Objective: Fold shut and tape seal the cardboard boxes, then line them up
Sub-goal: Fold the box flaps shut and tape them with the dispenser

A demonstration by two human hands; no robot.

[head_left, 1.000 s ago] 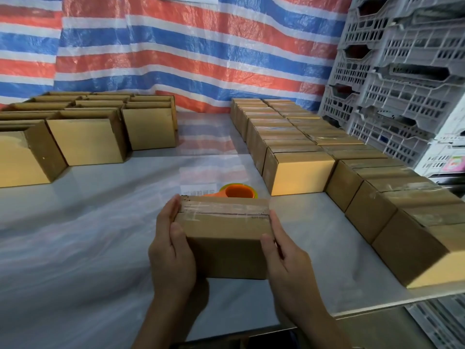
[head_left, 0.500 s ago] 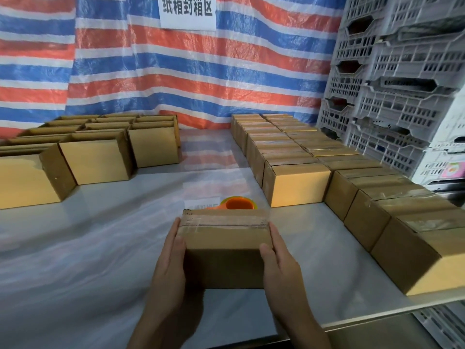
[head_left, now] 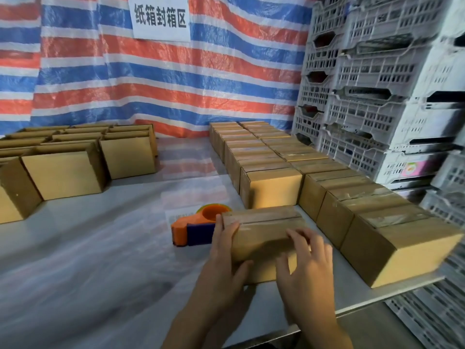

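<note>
Now at the sealing table [head_left: 100,248], we hold a taped box [head_left: 261,230] near the front edge, just right of the orange tape dispenser [head_left: 193,227] and just in front of the sealed rows [head_left: 271,190]; whether it rests on the table or hangs just above it we cannot tell. Our left hand [head_left: 224,258] grips the box's left end, fingers curled over the top edge. Our right hand [head_left: 307,268], blurred, lies with fingers spread and loose across the near side, not clamping. The box faces taped seam up, its long axis running left to right, the right end angled slightly away from us. Lining it up, we judge, calls for squaring that axis with its neighbours, then sliding it flush with even pressure so the row is not nudged. Unsealed boxes [head_left: 63,175] wait at far left.
</note>
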